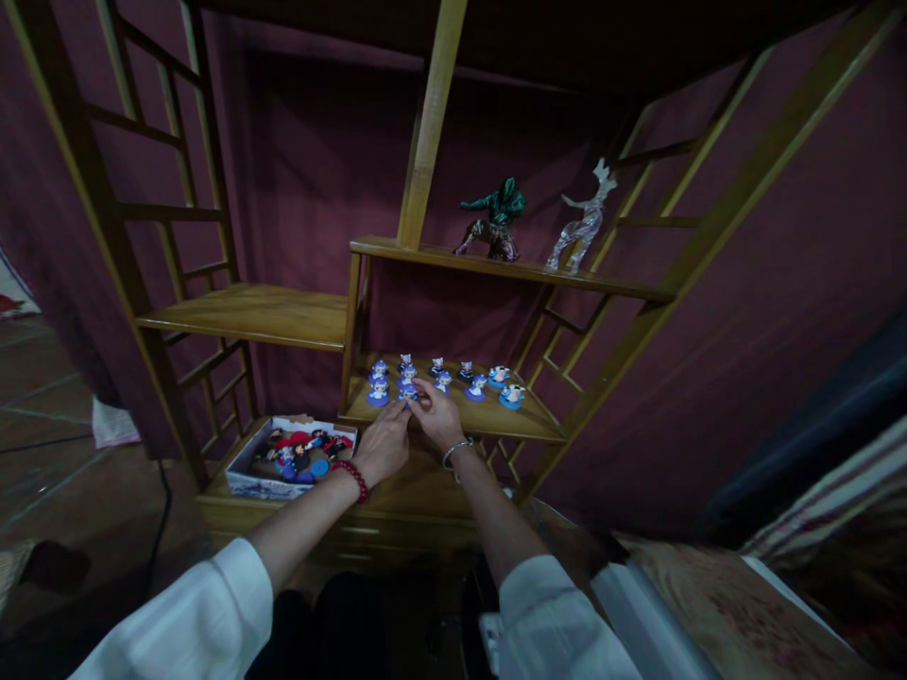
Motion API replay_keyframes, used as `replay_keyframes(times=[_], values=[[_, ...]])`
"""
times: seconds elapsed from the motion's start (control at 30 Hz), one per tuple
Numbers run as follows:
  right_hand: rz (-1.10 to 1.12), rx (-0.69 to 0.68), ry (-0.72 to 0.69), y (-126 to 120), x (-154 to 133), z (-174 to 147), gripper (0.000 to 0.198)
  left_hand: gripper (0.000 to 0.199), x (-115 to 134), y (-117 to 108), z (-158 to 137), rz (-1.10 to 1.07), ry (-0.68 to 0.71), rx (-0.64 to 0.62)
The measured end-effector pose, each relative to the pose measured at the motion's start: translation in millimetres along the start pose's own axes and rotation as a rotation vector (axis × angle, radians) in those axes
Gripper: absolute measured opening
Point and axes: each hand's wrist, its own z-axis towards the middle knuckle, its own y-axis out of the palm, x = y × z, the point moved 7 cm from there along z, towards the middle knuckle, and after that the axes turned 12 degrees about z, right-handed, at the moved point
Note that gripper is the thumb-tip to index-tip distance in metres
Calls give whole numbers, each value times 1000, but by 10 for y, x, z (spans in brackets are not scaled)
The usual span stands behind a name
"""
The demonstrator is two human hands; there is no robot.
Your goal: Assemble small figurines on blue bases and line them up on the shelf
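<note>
Both of my hands meet at a small purple-and-white figurine (407,393) at the front of the low wooden shelf (453,413). My left hand (385,442), with a red bead bracelet on the wrist, reaches its fingertips to the figurine's lower front. From the right, my right hand (437,416) closes thumb and fingers around its side; a silver bracelet circles that wrist. Similar purple figurines stand around it, among them one at the left (378,391) and one at the right (476,387). Behind them are small dark-based figurines (437,366), and blue-based ones (511,396) stand at the right end.
An open cardboard box (265,486) of jumbled figurines sits lower left. On the upper shelf (602,282) stand a dark green crouching figure (500,222) and a clear deer-like figure (582,222). A vertical post (432,123) and a side shelf (262,314) frame the space.
</note>
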Motion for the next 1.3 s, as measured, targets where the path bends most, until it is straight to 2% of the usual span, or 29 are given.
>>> replay_keyframes(times=[0.2,0.3,0.6,0.93,1.3], values=[[43,-35,-30,-18,-45,-8,46,53,-34,101,-4,45,41,26],[83,-66,-47,-3,-45,9,44,58,-29,114,-26,70,68,30],[144,-69,-31,37,-56,57,32,64,-12,137,-79,97,66,-98],[48,-27,-11,15,-74,79,28,69,22,119,-96,85,53,-165],[-68,-18,-20,9,-41,57,28,65,37,125,-105,89,59,-117]])
